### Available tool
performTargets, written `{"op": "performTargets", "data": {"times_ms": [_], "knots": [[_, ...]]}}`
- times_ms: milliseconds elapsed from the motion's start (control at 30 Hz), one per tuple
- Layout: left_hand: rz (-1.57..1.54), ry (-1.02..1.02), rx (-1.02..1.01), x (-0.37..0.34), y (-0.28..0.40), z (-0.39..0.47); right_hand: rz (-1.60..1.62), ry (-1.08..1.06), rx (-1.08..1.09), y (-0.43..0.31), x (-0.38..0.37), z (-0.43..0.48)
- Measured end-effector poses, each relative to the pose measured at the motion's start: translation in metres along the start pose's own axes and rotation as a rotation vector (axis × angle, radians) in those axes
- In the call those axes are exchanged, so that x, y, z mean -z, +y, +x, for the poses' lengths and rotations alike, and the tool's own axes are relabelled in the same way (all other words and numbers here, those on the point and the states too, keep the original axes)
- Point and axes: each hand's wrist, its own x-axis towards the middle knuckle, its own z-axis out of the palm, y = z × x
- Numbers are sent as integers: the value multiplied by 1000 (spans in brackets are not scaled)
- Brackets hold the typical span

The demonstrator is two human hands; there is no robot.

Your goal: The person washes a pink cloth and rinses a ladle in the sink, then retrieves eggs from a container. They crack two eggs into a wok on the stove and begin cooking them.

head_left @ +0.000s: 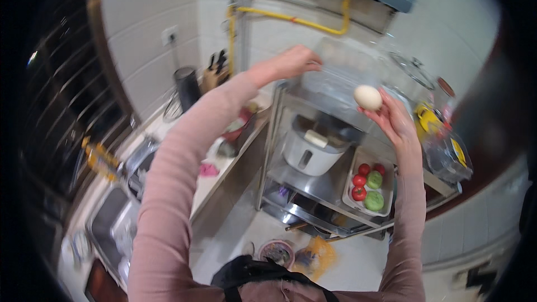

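My right hand holds a pale egg between its thumb and fingers, raised in front of the steel shelf rack. Out ahead, my left hand has bent fingers at the left side of a clear plastic container. Whether those fingers grip its edge or only hover there is not clear. Pale rounded shapes, blurred, show through the back of the container, which rests on the rack's top.
Below stand a white lidded bin and a tray of tomatoes and green vegetables. A glass lid leans at the back right. To the left are a knife block and sink. A waste basket sits on the floor.
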Motion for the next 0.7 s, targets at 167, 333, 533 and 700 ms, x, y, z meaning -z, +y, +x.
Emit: {"op": "performTargets", "data": {"times_ms": [167, 333, 533, 700], "knots": [[23, 534, 213, -63, 58, -76, -139, -34, 200, 73, -33, -41], [-1637, 715, 620, -89, 215, -249, -494, 5, 422, 169, -132, -93], [-1166, 1002, 672, -50, 278, -476, -550, -760, 535, 286, -306, -142], [-1650, 1800, 851, 30, 244, -673, -491, -875, 289, 425, -512, -57]]}}
